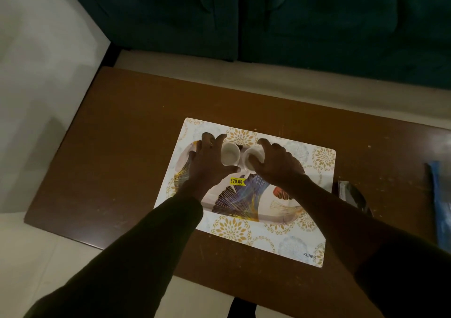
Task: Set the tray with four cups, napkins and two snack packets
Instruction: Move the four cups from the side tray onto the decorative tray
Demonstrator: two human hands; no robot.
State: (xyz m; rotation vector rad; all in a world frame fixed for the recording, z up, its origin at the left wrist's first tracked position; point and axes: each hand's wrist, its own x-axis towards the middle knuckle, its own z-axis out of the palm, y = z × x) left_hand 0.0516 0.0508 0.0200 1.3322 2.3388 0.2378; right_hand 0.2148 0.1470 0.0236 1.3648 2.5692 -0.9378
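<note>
A brown counter (109, 147) stands in front of a dark green sofa (292, 25). On it lies a patterned placemat (280, 239), and on the placemat sits the tray (246, 208), which has a yellow price sticker (237, 181).

At the far side of the tray two white cups are visible, standing upright and just beside each other. The left hand (207, 161) is spread, with its fingers beside the left cup (230, 155) and the thumb curved under it; I cannot tell if it really grips the cup. The right hand (275, 164) is curved over the right cup (252, 158) and covers part of it (contact seems likely, but it is not sure).

My judgement is that the task is in its early part: two of the four cups are on the tray. No napkins and no snack packets are on the tray yet. On the counter to the right lie a dark packet (353, 195) and a blue package (441, 200), perhaps the snacks.
</note>
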